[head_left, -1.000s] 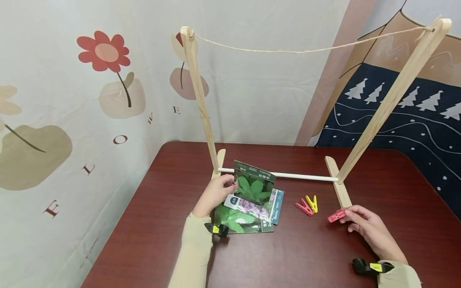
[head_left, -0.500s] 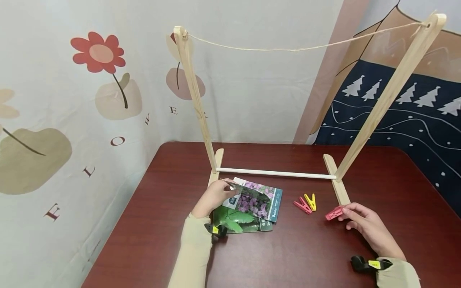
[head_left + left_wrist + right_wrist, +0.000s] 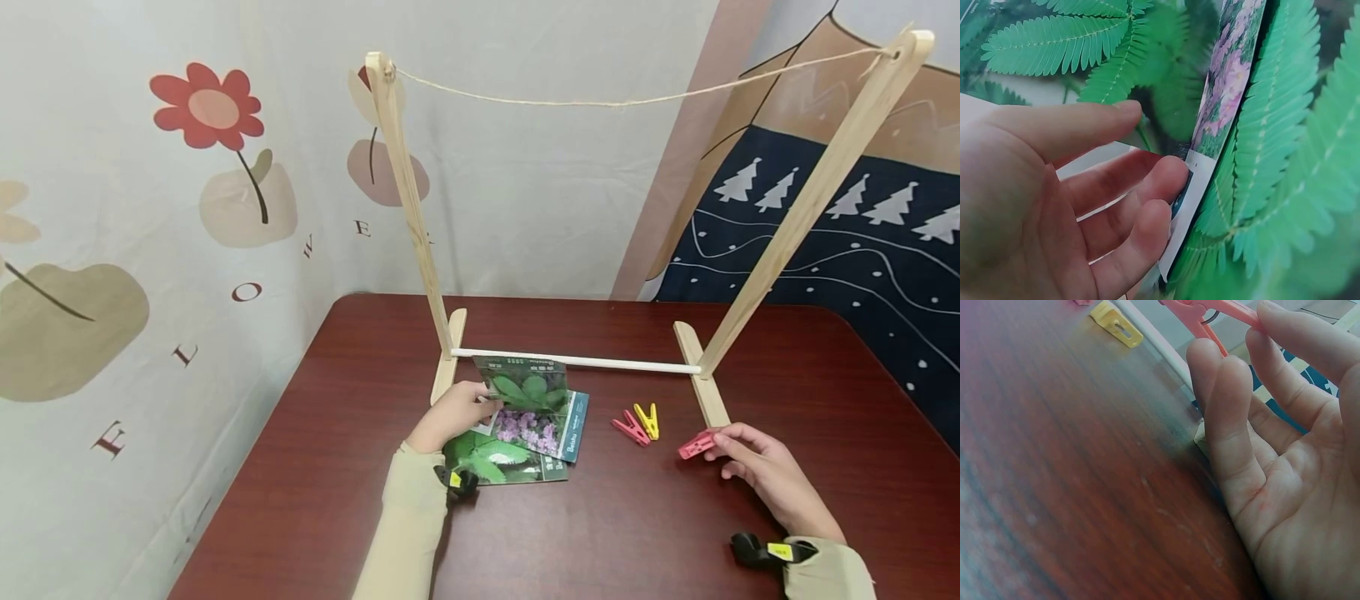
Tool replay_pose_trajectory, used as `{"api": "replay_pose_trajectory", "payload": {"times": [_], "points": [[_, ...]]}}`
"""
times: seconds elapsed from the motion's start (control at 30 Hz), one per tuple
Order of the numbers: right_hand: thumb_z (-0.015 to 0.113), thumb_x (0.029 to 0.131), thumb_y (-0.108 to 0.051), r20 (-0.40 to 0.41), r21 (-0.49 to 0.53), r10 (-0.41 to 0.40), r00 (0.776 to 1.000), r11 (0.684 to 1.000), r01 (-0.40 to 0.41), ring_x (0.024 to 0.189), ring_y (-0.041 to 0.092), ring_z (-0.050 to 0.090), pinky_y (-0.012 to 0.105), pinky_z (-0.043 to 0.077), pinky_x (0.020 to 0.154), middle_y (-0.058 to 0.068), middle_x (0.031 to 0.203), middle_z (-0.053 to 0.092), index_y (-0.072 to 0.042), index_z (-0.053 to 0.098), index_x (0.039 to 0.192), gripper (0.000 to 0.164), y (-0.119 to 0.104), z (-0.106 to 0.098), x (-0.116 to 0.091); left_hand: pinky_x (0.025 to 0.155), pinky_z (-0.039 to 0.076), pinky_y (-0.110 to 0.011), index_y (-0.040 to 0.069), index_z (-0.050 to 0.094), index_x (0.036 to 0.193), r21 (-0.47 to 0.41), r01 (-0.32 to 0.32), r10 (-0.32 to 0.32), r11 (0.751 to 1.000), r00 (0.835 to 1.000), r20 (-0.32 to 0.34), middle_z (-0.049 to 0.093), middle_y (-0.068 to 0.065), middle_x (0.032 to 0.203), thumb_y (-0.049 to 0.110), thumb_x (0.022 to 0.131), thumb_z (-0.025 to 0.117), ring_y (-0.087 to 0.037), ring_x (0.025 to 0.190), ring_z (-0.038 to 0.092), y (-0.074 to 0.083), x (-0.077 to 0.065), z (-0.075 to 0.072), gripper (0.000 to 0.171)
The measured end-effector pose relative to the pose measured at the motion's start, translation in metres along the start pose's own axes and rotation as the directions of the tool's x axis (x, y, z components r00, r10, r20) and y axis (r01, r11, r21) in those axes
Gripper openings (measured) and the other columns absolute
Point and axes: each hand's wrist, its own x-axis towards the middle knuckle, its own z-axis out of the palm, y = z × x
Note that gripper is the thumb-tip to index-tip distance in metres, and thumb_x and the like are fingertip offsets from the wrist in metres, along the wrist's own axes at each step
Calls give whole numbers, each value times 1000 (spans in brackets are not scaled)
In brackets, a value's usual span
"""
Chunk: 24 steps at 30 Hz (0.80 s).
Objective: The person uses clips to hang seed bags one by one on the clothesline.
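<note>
My left hand (image 3: 452, 414) pinches a green-leaf seed packet (image 3: 528, 385) by its left edge, between thumb and fingers in the left wrist view. The packet is tilted up over a purple-flower packet (image 3: 540, 432), which overlaps another green-leaf packet (image 3: 498, 460) on the table. At the right, my right hand (image 3: 776, 475) pinches a pink clothespin (image 3: 697, 444) by one end, just above the table. Between the hands lie a second pink clothespin (image 3: 632, 427) and a yellow clothespin (image 3: 647, 422), side by side; the yellow one (image 3: 1116, 324) also shows in the right wrist view.
Behind the packets stands a wooden frame with a left post (image 3: 411, 200), a right post (image 3: 817, 200) and a white bottom rod (image 3: 600, 362). A slack string (image 3: 600, 103) joins the post tops. A printed cloth (image 3: 525, 208) hangs behind the dark red table (image 3: 585, 533).
The packet in my left hand dipped flat toward the viewer at half a second ago, and now its leaf picture faces up again, lower than at first. My right hand has barely moved.
</note>
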Motion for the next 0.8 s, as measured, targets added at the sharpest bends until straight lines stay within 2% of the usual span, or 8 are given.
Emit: {"api": "replay_pose_trajectory", "payload": {"times": [0.13, 0.4, 0.57, 0.8], "points": [[47, 93, -11, 1, 4, -14, 1000, 1000, 14, 79, 13, 59, 27, 49, 58, 1, 91, 64, 3, 55, 105, 20, 1, 0, 1, 53, 45, -26, 9, 64, 82, 18, 11, -11, 1000, 1000, 0, 61, 0, 67, 16, 86, 58, -11, 57, 57, -1, 1, 0, 10], [46, 94, -11, 23, -1, -30, 999, 1000, 30, 79, 13, 59, 27, 49, 57, 5, 89, 65, 7, 56, 108, 25, 3, -2, -2, 56, 42, -26, 12, 55, 77, 168, 38, -36, 985, 999, -17, 57, 3, 71, 16, 84, 61, -8, 58, 52, -2, 3, 3, 11], [46, 93, -9, 29, 19, -50, 998, 999, 49, 79, 12, 60, 27, 49, 56, 7, 89, 66, 10, 54, 109, 26, 4, -2, -2, 54, 40, -27, 11, 52, 74, 165, 46, -42, 985, 999, -26, 54, 3, 67, 19, 84, 61, -11, 56, 48, -1, 3, 4, 16], [46, 93, -8, 34, -5, -51, 998, 999, 51, 80, 13, 59, 28, 49, 58, 4, 91, 65, 9, 55, 110, 26, 2, -1, -1, 55, 43, -27, 14, 53, 81, 140, -8, 20, 990, 997, -80, 57, 4, 68, 19, 85, 60, -7, 56, 52, -3, 4, 2, 9]]}}
